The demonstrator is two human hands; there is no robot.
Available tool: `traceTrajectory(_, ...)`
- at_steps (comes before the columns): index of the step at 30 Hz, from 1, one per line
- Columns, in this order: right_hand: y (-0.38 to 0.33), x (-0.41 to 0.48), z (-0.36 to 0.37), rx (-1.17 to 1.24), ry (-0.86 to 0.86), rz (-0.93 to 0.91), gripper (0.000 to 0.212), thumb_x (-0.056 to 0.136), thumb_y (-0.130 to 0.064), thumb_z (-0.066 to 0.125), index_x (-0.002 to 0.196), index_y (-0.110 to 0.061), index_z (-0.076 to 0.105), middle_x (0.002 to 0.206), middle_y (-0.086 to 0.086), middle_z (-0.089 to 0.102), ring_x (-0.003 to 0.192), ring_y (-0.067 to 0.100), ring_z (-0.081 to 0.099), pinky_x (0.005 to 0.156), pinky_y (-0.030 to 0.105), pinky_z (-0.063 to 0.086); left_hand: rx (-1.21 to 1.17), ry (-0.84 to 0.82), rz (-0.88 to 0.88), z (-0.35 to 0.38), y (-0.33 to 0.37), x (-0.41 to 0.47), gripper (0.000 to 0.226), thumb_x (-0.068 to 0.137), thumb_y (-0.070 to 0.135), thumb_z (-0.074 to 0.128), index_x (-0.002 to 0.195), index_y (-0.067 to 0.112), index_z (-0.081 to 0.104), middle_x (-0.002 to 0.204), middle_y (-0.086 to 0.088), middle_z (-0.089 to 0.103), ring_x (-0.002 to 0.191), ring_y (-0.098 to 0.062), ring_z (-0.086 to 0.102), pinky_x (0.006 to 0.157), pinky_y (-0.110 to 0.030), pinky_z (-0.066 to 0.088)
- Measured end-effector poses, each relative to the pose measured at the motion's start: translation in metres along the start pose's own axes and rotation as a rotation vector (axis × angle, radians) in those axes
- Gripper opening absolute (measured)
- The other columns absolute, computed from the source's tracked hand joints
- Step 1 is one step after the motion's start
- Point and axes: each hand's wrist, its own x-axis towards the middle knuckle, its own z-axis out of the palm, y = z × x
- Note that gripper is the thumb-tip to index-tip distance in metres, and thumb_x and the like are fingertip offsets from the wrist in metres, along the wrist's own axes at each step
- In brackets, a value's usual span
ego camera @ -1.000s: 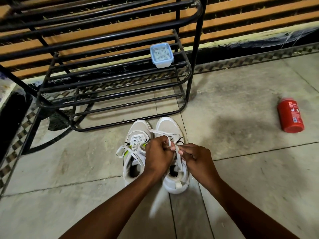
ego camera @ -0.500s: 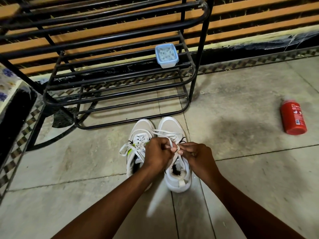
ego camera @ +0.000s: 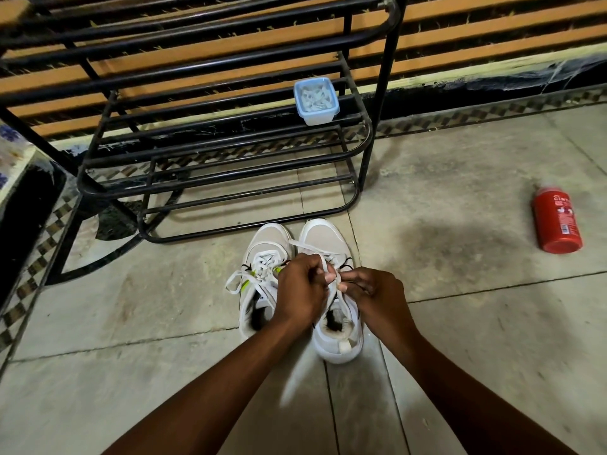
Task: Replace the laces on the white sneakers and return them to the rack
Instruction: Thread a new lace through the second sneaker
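Observation:
Two white sneakers stand side by side on the tiled floor, toes toward the rack. The left sneaker [ego camera: 262,247] is laced, with a loose bow hanging off its left side. Over the right sneaker [ego camera: 328,239] both hands work a white lace [ego camera: 303,246]. My left hand [ego camera: 300,290] grips the lace in curled fingers. My right hand [ego camera: 374,292] pinches the same lace next to it. The hands hide the right sneaker's eyelets. The black metal shoe rack [ego camera: 230,152] stands just beyond the shoes.
A light blue plastic container [ego camera: 316,100] with white laces inside sits on the rack's middle shelf at its right end. A red bottle [ego camera: 556,224] lies on the floor at the right. A dark patterned border and wall run along the left.
The hands stay on the right sneaker's lace, fingers shifting slightly. The view has tilted a little, so the rack and shoes sit slightly further right and lower in the frame.

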Motion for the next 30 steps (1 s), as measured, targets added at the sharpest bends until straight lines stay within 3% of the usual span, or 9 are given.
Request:
traceTrajectory(3,0.002,0.000,0.002,0.029,0.020,0.012,0.015,0.080,-0.014,0.081,0.088,-0.026,0.079,0.087,-0.010,0.078,0.085,0.003,0.072,0.085,0.029,0.054,0.085,0.021,0.059,0.002,0.002,-0.003,0.023,0.084,-0.004,0.066,0.074,0.017,0.069,0.073,0.002,0.070,0.075,-0.014,0.068,0.069,-0.029,0.055)
traceTrajectory(8,0.001,-0.001,0.005,-0.049,0.044,-0.047,0.016,0.082,-0.013,0.080,0.098,-0.019,0.081,0.096,-0.006,0.078,0.092,0.004,0.072,0.086,0.017,0.051,0.157,0.095,0.051,0.005,0.010,-0.012,0.020,0.079,-0.002,0.065,0.066,0.013,0.065,0.060,0.006,0.064,0.061,-0.004,0.059,0.057,-0.019,0.044)
traceTrajectory(11,0.001,0.000,0.001,-0.066,0.040,-0.068,0.018,0.082,-0.012,0.080,0.099,-0.016,0.081,0.098,-0.005,0.078,0.093,0.003,0.072,0.088,0.019,0.053,0.127,0.082,-0.067,0.007,0.015,-0.009,0.013,0.076,0.004,0.068,0.065,0.011,0.067,0.059,0.001,0.066,0.063,-0.012,0.064,0.057,-0.027,0.049)
traceTrajectory(13,0.000,0.000,0.000,-0.086,0.033,-0.068,0.019,0.081,-0.013,0.081,0.100,-0.017,0.081,0.099,-0.005,0.077,0.092,0.001,0.071,0.088,0.019,0.053,0.108,0.066,-0.148,0.007,0.018,-0.004,0.018,0.078,0.006,0.073,0.062,0.011,0.067,0.057,0.004,0.066,0.058,-0.007,0.063,0.054,-0.024,0.047)
traceTrajectory(15,-0.001,0.000,-0.001,-0.101,0.026,-0.070,0.019,0.080,-0.014,0.082,0.099,-0.018,0.081,0.097,-0.006,0.077,0.091,0.001,0.071,0.087,0.019,0.053,0.080,0.053,-0.234,0.007,0.016,0.002,0.016,0.078,0.006,0.077,0.064,0.009,0.071,0.062,0.003,0.070,0.063,-0.009,0.067,0.060,-0.024,0.051)
traceTrajectory(18,-0.005,0.001,-0.002,-0.137,0.007,-0.102,0.015,0.079,-0.017,0.082,0.094,-0.021,0.082,0.088,-0.010,0.078,0.083,0.002,0.072,0.079,0.021,0.054,0.015,0.027,-0.321,0.003,0.016,0.007,0.009,0.071,0.011,0.081,0.066,0.007,0.074,0.069,-0.001,0.076,0.074,-0.022,0.075,0.071,-0.038,0.062)
traceTrajectory(23,-0.013,0.004,-0.005,-0.098,-0.023,-0.052,0.016,0.073,-0.010,0.084,0.083,-0.023,0.082,0.080,-0.022,0.073,0.074,0.001,0.072,0.079,0.030,0.056,0.162,0.046,-0.304,0.007,0.022,0.007,0.018,0.075,0.017,0.082,0.062,0.015,0.070,0.062,0.007,0.069,0.074,-0.014,0.070,0.061,-0.022,0.049)
traceTrajectory(28,-0.013,0.001,-0.005,-0.012,-0.006,0.010,0.016,0.073,-0.010,0.085,0.085,-0.020,0.082,0.079,-0.015,0.076,0.076,-0.001,0.072,0.081,0.031,0.057,0.170,0.057,-0.300,0.007,0.021,0.007,0.024,0.077,0.017,0.080,0.058,0.018,0.065,0.061,0.007,0.067,0.072,-0.015,0.069,0.061,-0.023,0.049)
traceTrajectory(30,-0.010,0.000,-0.005,0.018,0.000,0.035,0.014,0.073,-0.015,0.087,0.085,-0.021,0.083,0.077,-0.012,0.077,0.077,0.001,0.073,0.082,0.032,0.058,0.063,0.023,-0.283,0.005,0.014,0.008,0.019,0.078,0.007,0.077,0.062,0.015,0.070,0.066,0.002,0.073,0.072,-0.018,0.073,0.068,-0.030,0.060)
